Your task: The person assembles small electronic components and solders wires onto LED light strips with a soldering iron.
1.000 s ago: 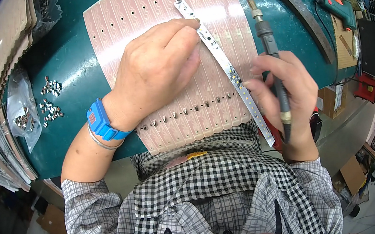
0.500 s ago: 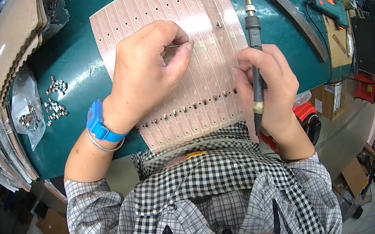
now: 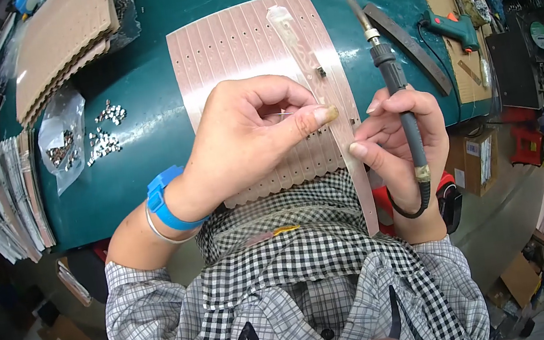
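Note:
My left hand [image 3: 250, 138] is closed in a pinch on a thin wire [image 3: 273, 115], over a sheet of pink strips [image 3: 220, 48]. In my right hand [image 3: 412, 129] a soldering iron [image 3: 391, 70] lies across the fingers, its metal tip pointing away from me. The same hand's thumb and fingertip are at the edge of a loose pink strip [image 3: 354, 176]. That strip slants across the sheet and runs past its near edge. A small dark metal part [image 3: 321, 72] sits on the strip's upper stretch. My left hand hides the sheet's middle.
Left of the sheet are small metal pieces [image 3: 103, 143] and a clear bag [image 3: 66, 140] of more. Stacked brown sheets [image 3: 63, 46] and upright bundled strips [image 3: 2, 201] stand farther left. To the right are a dark curved bar [image 3: 408, 46] and a green glue gun [image 3: 450, 30].
My left hand has moved right, close to the loose strip. The strip slants more now, and the iron's tip has swung left. The right hand's fingers have spread somewhat.

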